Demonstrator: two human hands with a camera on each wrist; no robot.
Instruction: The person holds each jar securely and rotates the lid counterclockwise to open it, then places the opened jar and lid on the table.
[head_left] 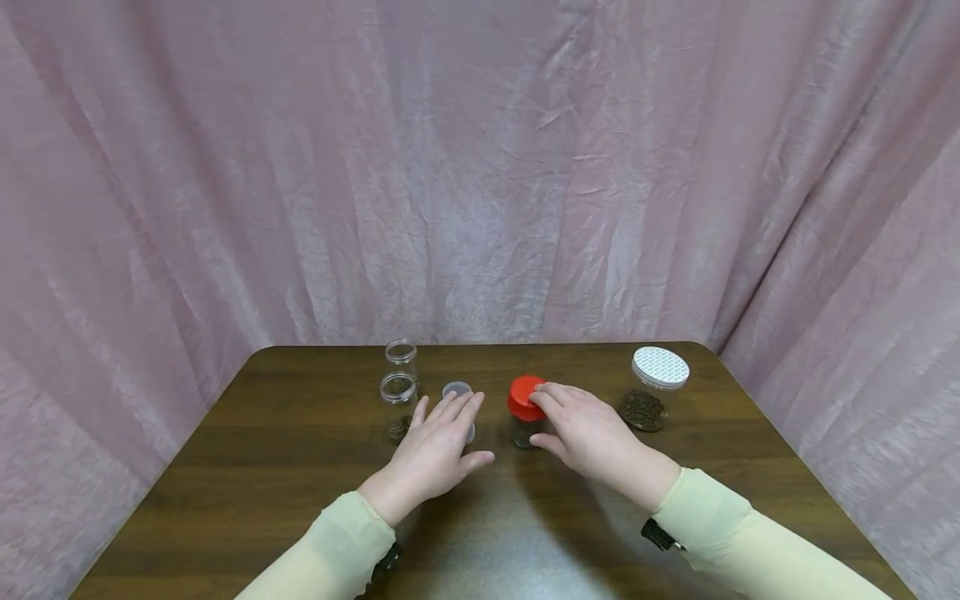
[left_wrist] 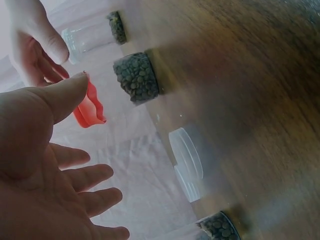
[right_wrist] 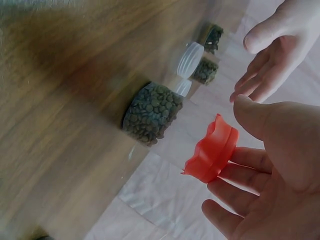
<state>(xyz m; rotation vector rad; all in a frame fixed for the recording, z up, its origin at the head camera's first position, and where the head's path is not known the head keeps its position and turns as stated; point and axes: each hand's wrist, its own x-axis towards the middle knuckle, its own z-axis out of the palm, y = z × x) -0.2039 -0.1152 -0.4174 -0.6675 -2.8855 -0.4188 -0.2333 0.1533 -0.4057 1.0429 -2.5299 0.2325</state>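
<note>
Pale sleeves (head_left: pixel 300 562) enter at the near side, above a brown table (head_left: pixel 225 500). The left hand (head_left: pixel 431 454) is released, fingers spread and holding nothing, and in the head view partly covers two translucent lids (head_left: pixel 456 388). The right hand (head_left: pixel 588 429) is unclenched, its fingers touching a red cap (head_left: pixel 525 396) (wavy along its lower edge, as the wrist views show) without closing round it. The cap tops a jar (head_left: pixel 527 433) standing upright near the table's middle, partly filled with dark pellets (right_wrist: pixel 152 112). To its right stands a white-capped jar (head_left: pixel 652 392); to its left, two clear jars (head_left: pixel 398 404), one behind the other, also contain pellets. A pink curtain (head_left: pixel 480 167) hangs behind.
</note>
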